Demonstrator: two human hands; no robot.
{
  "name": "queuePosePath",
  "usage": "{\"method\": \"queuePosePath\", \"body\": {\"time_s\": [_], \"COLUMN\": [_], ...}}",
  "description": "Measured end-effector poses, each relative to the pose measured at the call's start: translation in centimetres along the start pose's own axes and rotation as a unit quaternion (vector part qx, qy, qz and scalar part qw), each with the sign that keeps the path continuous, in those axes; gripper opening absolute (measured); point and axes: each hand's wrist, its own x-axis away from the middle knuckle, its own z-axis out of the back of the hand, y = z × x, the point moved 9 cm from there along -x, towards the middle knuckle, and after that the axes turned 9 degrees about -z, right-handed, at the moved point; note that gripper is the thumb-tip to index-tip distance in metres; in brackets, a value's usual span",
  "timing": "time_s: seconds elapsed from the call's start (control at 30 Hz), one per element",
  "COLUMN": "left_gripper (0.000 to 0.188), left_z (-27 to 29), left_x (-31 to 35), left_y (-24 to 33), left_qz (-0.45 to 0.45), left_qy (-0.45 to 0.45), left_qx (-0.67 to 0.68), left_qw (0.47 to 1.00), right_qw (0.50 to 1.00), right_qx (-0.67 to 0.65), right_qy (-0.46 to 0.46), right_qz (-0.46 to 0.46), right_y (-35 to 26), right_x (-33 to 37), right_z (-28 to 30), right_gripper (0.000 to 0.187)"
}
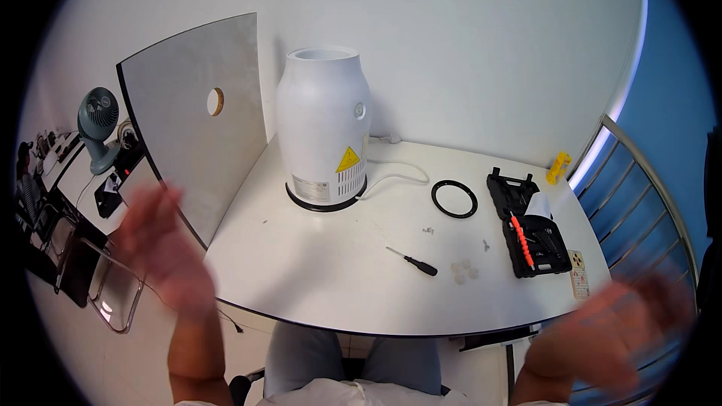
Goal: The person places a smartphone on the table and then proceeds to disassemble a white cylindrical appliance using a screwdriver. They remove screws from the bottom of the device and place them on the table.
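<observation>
My left hand [167, 248] is raised off the table's left edge, in front of the lower part of a grey divider panel. Past the table's front right corner is my right hand [620, 327]. Motion smears the fingers of both hands, and I make out nothing held in either. A tall white canister-shaped appliance [316, 116] stands upright on a black base ring, its cable trailing to the wall. In front of it lie a black-handled screwdriver [414, 262], a loose black ring [454, 199], small screws [428, 230] and several pale round pads [463, 271].
An open black tool case [541, 248] with an orange flexible shaft [521, 242] sits on the table's right side. Behind it stands a yellow object [558, 168]. The divider panel [180, 105] borders the left, a metal railing [647, 173] the right. A fan [98, 124] stands beyond the panel.
</observation>
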Motion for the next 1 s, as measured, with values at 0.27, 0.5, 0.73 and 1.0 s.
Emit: {"method": "queuePosePath", "body": {"time_s": [0.27,0.5,0.73,1.0], "left_gripper": [0.099,0.111,0.124,0.141], "left_z": [-1.7,-2.3,-3.4,-6.0], "left_x": [19.7,23.2,23.4,22.4], "left_y": [-23.8,-29.0,-31.3,-30.6], "left_qz": [0.448,0.459,0.42,0.432], "left_qy": [-0.206,-0.217,-0.173,-0.171], "left_qx": [-0.149,-0.092,-0.009,-0.007], "left_qw": [0.857,0.857,0.891,0.885], "right_qw": [0.701,0.617,0.607,0.617], "right_qx": [0.083,0.343,0.312,0.232], "right_qy": [-0.461,-0.581,-0.596,-0.538], "right_qz": [-0.537,-0.404,-0.423,-0.526], "right_y": [24.6,32.4,38.0,39.9], "right_x": [24.2,29.0,32.9,34.0], "right_z": [-16.9,-18.7,-22.9,-24.7], "right_gripper": [0.071,0.073,0.115,0.124]}}
